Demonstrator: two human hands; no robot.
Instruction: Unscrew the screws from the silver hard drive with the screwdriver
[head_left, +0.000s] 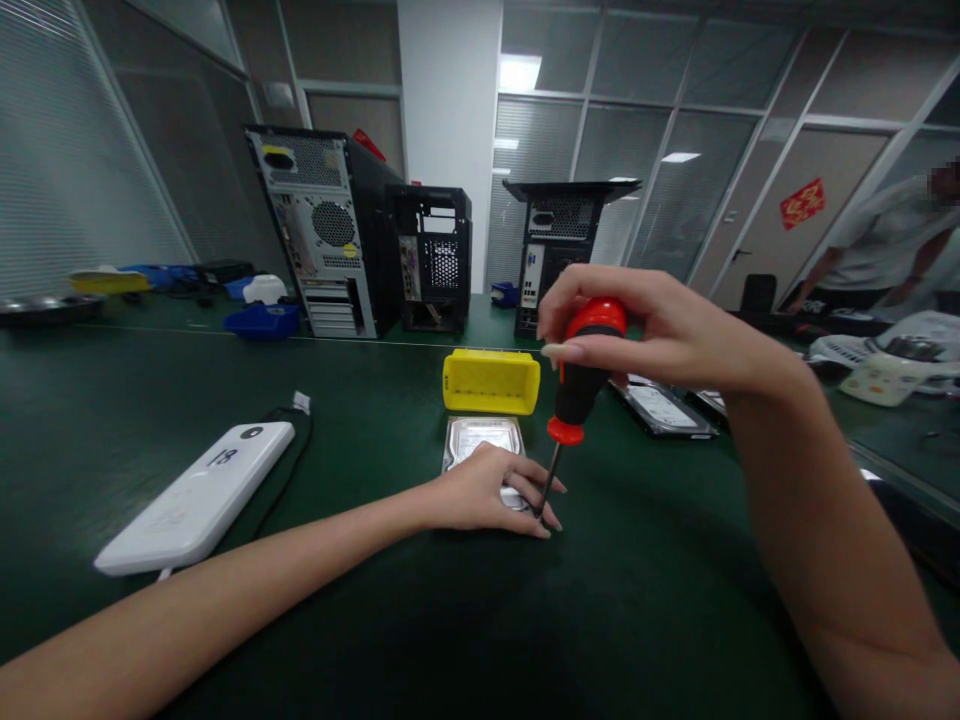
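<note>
A silver hard drive [484, 432] lies flat on the green table in front of me. Across its near part rests my left hand [487, 490], pressing it down with the fingers at its right edge and covering much of it. My right hand [637, 335] is wrapped over the top of a red and black screwdriver [581, 390]. The tool leans, and its thin metal shaft runs down to the drive's near right corner, between the left fingertips. Those fingers sit close about the tip; whether a screw is under it is hidden.
Just behind the drive stands a yellow bin [491, 383]. Another hard drive [664, 408] lies to the right, and a white box marked 18 [199, 495] with a cable to the left. Computer cases [322, 235] line the back. A person [881, 240] is at far right.
</note>
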